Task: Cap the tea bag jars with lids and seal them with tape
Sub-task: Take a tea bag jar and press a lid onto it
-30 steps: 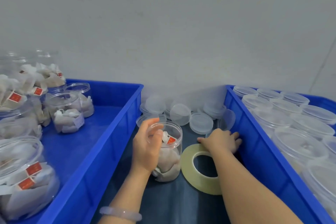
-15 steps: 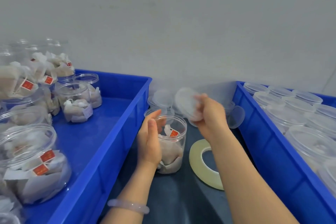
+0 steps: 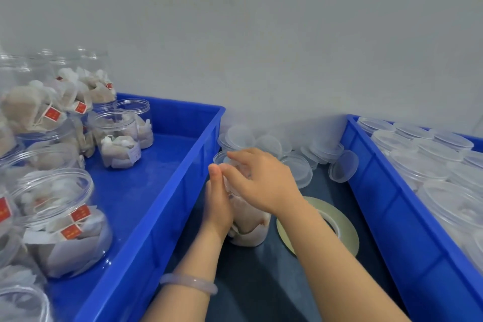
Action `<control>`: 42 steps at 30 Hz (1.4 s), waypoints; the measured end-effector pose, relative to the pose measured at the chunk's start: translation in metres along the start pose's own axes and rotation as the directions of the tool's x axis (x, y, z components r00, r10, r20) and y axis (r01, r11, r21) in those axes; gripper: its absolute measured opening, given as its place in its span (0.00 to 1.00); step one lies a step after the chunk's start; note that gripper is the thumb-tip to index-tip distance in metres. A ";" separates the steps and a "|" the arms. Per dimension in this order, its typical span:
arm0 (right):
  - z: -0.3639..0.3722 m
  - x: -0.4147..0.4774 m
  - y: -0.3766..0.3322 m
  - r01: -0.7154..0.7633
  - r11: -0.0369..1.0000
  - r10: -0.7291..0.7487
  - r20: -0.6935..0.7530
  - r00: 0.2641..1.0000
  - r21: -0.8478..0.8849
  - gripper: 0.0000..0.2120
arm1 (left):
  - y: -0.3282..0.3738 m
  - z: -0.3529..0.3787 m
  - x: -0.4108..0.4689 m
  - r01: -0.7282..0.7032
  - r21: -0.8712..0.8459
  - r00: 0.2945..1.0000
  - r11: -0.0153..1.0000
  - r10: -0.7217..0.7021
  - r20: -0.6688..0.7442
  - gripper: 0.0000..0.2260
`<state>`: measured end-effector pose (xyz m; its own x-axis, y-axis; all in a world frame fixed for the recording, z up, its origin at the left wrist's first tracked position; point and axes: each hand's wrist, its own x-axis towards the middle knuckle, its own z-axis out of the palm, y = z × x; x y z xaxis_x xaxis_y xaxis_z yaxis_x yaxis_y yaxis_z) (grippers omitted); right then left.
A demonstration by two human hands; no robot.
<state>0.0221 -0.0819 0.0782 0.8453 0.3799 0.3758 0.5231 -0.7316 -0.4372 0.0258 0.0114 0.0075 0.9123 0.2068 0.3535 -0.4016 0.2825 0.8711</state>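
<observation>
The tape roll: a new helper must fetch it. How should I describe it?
Find the dark table strip between the left blue bin and the right blue bin. Just right of the held jar, the tape roll lies flat, partly under the right forearm. It is the only yellowish ring with an open centre; the lids behind it are clear discs.

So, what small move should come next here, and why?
Probably turn the lid tight: the right hand covers the top of the clear plastic tea bag jar, the left hand grips its side, and the yellowish tape roll lies untouched beside it.
</observation>
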 end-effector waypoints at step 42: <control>-0.013 0.004 0.007 0.069 0.996 -0.077 0.168 0.983 0.052 0.19 | -0.028 -0.010 -0.002 0.164 0.213 0.973 0.963 -0.122 -0.196 0.27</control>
<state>0.0282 -0.0929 0.0871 0.8090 0.5244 0.2656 0.5849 -0.6734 -0.4520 0.0346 0.0127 -0.0210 0.9211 0.3499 0.1709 -0.2204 0.1065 0.9696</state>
